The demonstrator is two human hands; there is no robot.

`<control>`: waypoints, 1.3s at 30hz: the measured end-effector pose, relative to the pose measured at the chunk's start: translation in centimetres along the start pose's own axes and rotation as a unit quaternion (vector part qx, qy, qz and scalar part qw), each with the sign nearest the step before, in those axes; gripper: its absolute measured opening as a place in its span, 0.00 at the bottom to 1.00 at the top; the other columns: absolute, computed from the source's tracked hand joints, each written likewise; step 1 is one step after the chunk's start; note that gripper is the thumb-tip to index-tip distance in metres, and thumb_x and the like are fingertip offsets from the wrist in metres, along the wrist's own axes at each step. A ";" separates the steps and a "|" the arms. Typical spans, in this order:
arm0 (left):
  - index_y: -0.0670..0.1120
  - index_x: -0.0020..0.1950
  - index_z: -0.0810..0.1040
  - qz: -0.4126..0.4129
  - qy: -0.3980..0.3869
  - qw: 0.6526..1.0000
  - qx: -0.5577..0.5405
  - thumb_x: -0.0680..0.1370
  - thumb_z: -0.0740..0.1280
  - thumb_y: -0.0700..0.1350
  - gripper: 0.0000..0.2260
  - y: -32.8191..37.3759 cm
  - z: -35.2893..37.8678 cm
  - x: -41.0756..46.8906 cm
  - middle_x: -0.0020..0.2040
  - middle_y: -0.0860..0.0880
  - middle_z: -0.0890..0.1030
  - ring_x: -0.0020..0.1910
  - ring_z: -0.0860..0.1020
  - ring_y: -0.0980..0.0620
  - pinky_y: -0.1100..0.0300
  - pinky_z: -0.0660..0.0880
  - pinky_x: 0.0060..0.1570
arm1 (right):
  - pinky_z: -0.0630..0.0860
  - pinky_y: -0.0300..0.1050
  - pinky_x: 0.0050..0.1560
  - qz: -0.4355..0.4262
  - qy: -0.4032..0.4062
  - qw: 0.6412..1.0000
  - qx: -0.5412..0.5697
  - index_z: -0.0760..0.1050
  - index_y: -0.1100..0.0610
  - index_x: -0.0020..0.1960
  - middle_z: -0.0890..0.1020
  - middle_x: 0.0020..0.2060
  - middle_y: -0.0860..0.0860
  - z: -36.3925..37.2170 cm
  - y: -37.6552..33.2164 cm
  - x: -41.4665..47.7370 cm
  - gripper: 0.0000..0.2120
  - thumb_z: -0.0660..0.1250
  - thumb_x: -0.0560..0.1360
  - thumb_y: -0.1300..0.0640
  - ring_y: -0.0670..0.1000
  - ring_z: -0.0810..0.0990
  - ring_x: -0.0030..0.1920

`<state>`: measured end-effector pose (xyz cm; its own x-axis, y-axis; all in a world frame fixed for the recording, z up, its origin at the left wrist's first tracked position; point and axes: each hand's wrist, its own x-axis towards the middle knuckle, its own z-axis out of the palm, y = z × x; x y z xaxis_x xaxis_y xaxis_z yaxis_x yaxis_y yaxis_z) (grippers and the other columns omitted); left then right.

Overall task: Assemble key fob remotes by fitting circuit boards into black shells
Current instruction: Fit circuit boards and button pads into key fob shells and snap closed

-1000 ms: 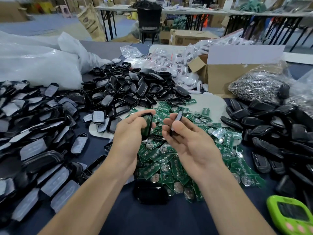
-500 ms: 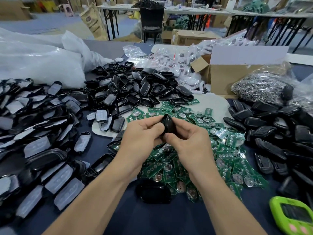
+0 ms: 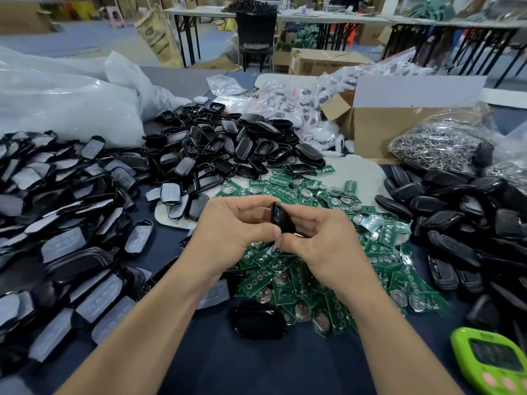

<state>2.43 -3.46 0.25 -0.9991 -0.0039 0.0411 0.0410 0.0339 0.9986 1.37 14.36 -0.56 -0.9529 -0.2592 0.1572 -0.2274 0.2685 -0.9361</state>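
Care counts here: the black shell [image 3: 281,220] sits in the middle of the frame, pinched by the curled fingers and thumbs of your left hand [image 3: 236,232] and right hand [image 3: 322,238]. It looks best to press evenly all round its edge so it shuts flat (gently, so nothing inside bends). Green boards [image 3: 313,269] lie in a heap under your hands. At upper right, the open cardboard box [image 3: 399,129] hides its inside; the clear bag [image 3: 439,146] beside it holds shiny metal rings.
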 end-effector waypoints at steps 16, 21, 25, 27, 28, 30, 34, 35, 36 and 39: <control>0.56 0.50 0.89 0.023 0.010 0.997 0.078 0.66 0.79 0.47 0.13 0.8 0.0 -0.6 0.44 0.50 0.89 0.45 0.87 0.52 0.56 0.83 0.46 | 0.80 0.40 0.52 -0.029 -0.008 0.988 -0.151 0.79 0.35 0.65 0.86 0.48 0.38 1.0 -0.6 -0.7 0.23 0.74 0.77 0.57 0.39 0.83 0.50; 0.61 0.42 0.89 0.049 0.120 0.982 0.133 0.74 0.77 0.42 0.11 0.6 0.7 -0.6 0.37 0.54 0.88 0.36 0.87 0.51 0.56 0.85 0.39 | 0.69 0.30 0.41 -0.047 0.037 0.977 -0.204 0.80 0.41 0.63 0.81 0.42 0.35 3.0 -1.6 -1.8 0.22 0.66 0.77 0.65 0.37 0.78 0.42; 0.59 0.37 0.89 0.021 0.161 0.986 0.049 0.74 0.77 0.35 0.17 0.8 1.1 -0.5 0.36 0.52 0.88 0.37 0.86 0.55 0.66 0.80 0.36 | 0.71 0.37 0.51 -0.085 0.089 0.963 -0.239 0.80 0.46 0.65 0.83 0.53 0.42 4.2 -2.0 -1.7 0.22 0.63 0.78 0.67 0.43 0.75 0.52; 0.56 0.35 0.89 0.016 0.162 0.987 0.016 0.73 0.76 0.33 0.17 0.8 1.1 -0.5 0.37 0.49 0.88 0.38 0.87 0.52 0.63 0.82 0.37 | 0.71 0.32 0.56 -0.096 0.100 0.963 -0.229 0.81 0.46 0.65 0.83 0.54 0.42 4.2 -1.8 -1.5 0.23 0.66 0.77 0.67 0.43 0.75 0.55; 0.55 0.35 0.89 0.018 0.161 0.987 0.012 0.73 0.76 0.32 0.17 0.8 1.0 -0.4 0.37 0.48 0.88 0.38 0.87 0.50 0.60 0.83 0.39 | 0.69 0.27 0.55 -0.093 0.103 0.967 -0.212 0.81 0.44 0.65 0.84 0.53 0.40 4.0 -1.7 -1.3 0.24 0.68 0.76 0.66 0.41 0.76 0.54; 0.55 0.35 0.89 0.023 0.162 0.986 0.010 0.74 0.76 0.32 0.17 0.6 0.9 -0.2 0.37 0.47 0.88 0.39 0.87 0.48 0.57 0.84 0.40 | 0.71 0.25 0.47 -0.063 0.102 0.980 -0.159 0.82 0.39 0.63 0.85 0.47 0.35 3.2 -1.3 -1.0 0.24 0.73 0.74 0.63 0.39 0.80 0.47; 0.55 0.35 0.89 0.034 0.148 0.988 0.011 0.75 0.76 0.33 0.17 0.4 1.0 0.0 0.37 0.49 0.88 0.38 0.87 0.50 0.62 0.82 0.38 | 0.82 0.37 0.42 -0.012 0.077 0.997 -0.028 0.86 0.38 0.51 0.87 0.42 0.36 1.6 -1.0 -0.5 0.18 0.78 0.69 0.60 0.43 0.86 0.40; 0.55 0.36 0.89 0.040 0.139 0.989 0.010 0.75 0.76 0.33 0.17 0.3 1.1 -0.1 0.37 0.49 0.88 0.38 0.87 0.50 0.62 0.82 0.39 | 0.84 0.41 0.43 0.001 0.072 0.997 0.028 0.87 0.39 0.49 0.88 0.42 0.41 1.3 -0.9 -0.4 0.16 0.77 0.71 0.61 0.46 0.87 0.40; 0.54 0.37 0.89 0.048 0.131 0.990 0.012 0.75 0.76 0.34 0.15 0.3 1.1 -0.2 0.38 0.49 0.88 0.39 0.87 0.50 0.62 0.83 0.40 | 0.85 0.44 0.43 0.022 0.067 0.993 0.093 0.88 0.42 0.47 0.89 0.43 0.45 1.0 -0.9 -0.4 0.14 0.76 0.73 0.63 0.50 0.88 0.41; 0.52 0.43 0.89 0.070 0.119 0.988 0.075 0.77 0.76 0.38 0.09 0.0 1.5 -0.4 0.41 0.53 0.88 0.43 0.88 0.51 0.58 0.84 0.44 | 0.85 0.44 0.40 0.073 0.072 0.977 0.186 0.89 0.48 0.42 0.89 0.42 0.53 0.2 -0.6 -0.4 0.15 0.73 0.77 0.68 0.54 0.89 0.42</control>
<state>2.87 -1.93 0.22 -0.9533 -0.2229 0.2037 0.1602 0.1986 0.9669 1.90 14.07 -0.14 -0.9942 -0.1031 0.0306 -0.0234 -0.0700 -0.9973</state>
